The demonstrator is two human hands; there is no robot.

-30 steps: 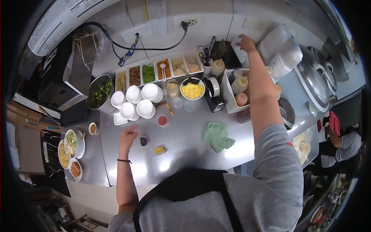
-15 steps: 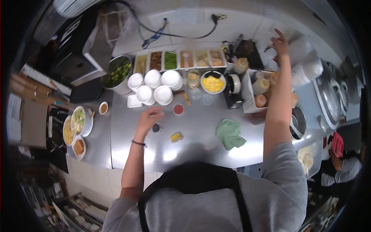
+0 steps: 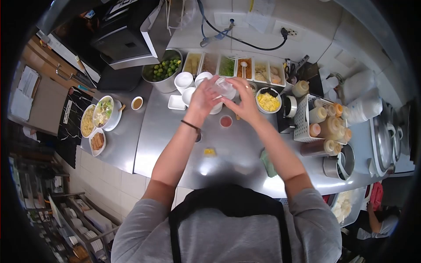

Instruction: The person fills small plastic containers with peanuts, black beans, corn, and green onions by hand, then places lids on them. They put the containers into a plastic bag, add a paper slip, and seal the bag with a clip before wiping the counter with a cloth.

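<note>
Above the stainless steel counter (image 3: 245, 149), the left hand (image 3: 202, 98) and the right hand (image 3: 245, 103) hold a small clear plastic container (image 3: 224, 87) between them, over the stacked white bowls (image 3: 183, 81). Each grip pinches its edge (finger detail is blurred). A small red sauce cup (image 3: 226, 121) sits just nearer.

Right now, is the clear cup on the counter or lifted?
Lifted: left hand and right hand hold the clear cup over the white bowls.

Bare counter (image 3: 239, 151) nr front; bowls (image 3: 183, 81) behind.
</note>
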